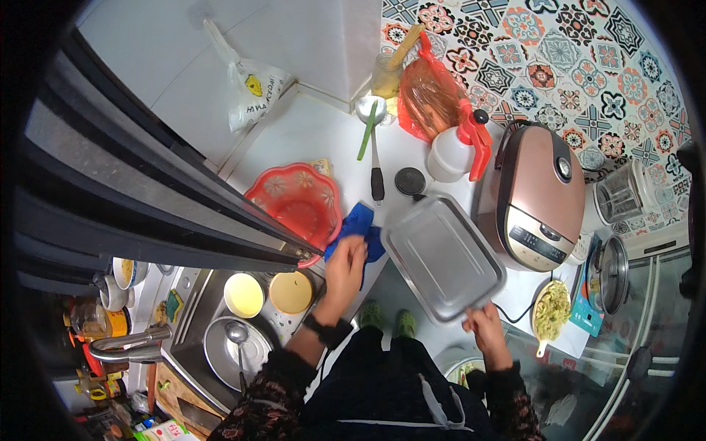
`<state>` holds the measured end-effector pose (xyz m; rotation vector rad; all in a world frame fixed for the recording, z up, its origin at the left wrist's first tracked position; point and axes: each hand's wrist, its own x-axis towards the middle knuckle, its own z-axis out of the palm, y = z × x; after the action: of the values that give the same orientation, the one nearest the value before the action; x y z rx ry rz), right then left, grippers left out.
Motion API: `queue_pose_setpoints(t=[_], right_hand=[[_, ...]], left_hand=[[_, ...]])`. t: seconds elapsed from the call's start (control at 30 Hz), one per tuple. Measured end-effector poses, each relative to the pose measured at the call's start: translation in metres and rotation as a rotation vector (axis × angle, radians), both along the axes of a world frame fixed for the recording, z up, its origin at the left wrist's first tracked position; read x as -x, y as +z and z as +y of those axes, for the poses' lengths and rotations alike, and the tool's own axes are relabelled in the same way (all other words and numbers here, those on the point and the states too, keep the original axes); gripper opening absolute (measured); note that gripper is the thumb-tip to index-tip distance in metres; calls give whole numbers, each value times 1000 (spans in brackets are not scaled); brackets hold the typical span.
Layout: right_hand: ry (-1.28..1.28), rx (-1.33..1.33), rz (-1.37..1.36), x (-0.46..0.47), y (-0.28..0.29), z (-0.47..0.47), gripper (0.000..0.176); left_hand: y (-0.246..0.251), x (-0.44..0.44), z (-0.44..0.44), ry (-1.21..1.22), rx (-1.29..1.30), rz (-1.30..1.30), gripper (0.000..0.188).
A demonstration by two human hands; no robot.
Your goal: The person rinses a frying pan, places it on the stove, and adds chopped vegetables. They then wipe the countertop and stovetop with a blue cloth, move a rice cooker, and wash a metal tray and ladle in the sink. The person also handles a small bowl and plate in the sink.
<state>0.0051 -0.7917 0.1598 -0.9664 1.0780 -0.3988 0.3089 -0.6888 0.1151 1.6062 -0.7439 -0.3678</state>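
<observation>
My right hand (485,325) grips the near right corner of a rectangular metal tray (447,256), which is held flat above the gap at the counter's edge. My left hand (346,262) is at a blue cloth (357,223) on the counter's edge; the hand is blurred, and whether its fingers hold the cloth does not show. Just left of the cloth stands a red scalloped plastic basin (300,206), partly hidden by a dark frame. Beyond the tray lie a round black lid (410,181) and a ladle (376,165) with a black handle and a green stalk across it.
A rice cooker (543,193), a white spray bottle (451,157) and a red plastic bag (430,99) stand on the counter. At right is a plate of food (551,310). The sink at left holds bowls (244,296) and a metal pot (226,353); a cleaver (199,413) lies on a cutting board.
</observation>
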Motion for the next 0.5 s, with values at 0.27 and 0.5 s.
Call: queue_pose_setpoints(t=[0.27, 0.5], right_hand=[[-227, 125, 119, 84, 41, 71, 31], [-336, 183, 204, 117, 45, 100, 37]], left_hand=[[-54, -59, -187, 225, -756, -511, 42], [-63, -73, -221, 86, -838, -260, 51]])
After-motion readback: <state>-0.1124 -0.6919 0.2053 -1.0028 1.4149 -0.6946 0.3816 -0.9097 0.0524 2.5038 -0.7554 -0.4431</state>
